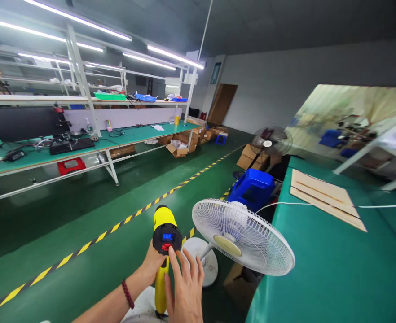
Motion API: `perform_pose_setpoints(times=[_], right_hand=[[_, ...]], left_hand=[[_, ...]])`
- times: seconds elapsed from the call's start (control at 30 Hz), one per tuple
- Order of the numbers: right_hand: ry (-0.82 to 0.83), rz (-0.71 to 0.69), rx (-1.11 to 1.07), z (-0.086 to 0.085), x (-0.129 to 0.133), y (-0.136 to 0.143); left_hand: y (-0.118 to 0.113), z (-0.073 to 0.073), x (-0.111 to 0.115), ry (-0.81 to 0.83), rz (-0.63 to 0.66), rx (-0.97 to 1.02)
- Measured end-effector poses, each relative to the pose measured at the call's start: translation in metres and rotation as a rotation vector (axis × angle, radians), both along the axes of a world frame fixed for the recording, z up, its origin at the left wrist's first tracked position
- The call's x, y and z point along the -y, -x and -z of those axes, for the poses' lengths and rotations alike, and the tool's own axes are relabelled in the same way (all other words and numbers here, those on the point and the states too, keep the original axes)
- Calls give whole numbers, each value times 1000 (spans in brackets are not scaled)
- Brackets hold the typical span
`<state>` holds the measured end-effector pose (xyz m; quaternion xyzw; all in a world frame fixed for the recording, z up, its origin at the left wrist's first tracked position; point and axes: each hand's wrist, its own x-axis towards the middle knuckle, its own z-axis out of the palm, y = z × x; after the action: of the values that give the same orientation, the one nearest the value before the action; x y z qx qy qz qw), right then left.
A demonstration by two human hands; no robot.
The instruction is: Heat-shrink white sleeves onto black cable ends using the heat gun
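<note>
A yellow and black handheld tool (165, 226) with a lit blue display and red buttons on its rear stands upright in the lower middle of the head view. My left hand (153, 262), with a dark red beaded bracelet on the wrist, is wrapped round it just below the display; its fingers are partly hidden behind the tool. Beside the handle, my right hand (186, 287) has its fingers apart, and its index fingertip is at the red buttons. Nothing is held in the right hand.
A white fan (243, 235) stands just right of my hands, beside a green-topped table (309, 269) bearing flat boards (326, 197). Behind the fan are a blue plastic stool (253, 186) and another fan (272, 141). A long workbench (134, 137) runs along the left.
</note>
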<state>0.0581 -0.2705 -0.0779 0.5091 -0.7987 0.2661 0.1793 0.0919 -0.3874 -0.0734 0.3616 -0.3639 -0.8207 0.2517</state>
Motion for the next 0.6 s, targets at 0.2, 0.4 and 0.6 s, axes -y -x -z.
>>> perform_pose_setpoints(times=[0.2,0.4,0.6], right_hand=[[6,-7,15,3,-1,2],[-49,-37,-58,3,-2,7],[-82,-55,-86,2,-2,5]], left_hand=[[0,1,2,-24,22,8],[-1,1,2,-14,24,-8],[-2,-1,2,6,2,23]])
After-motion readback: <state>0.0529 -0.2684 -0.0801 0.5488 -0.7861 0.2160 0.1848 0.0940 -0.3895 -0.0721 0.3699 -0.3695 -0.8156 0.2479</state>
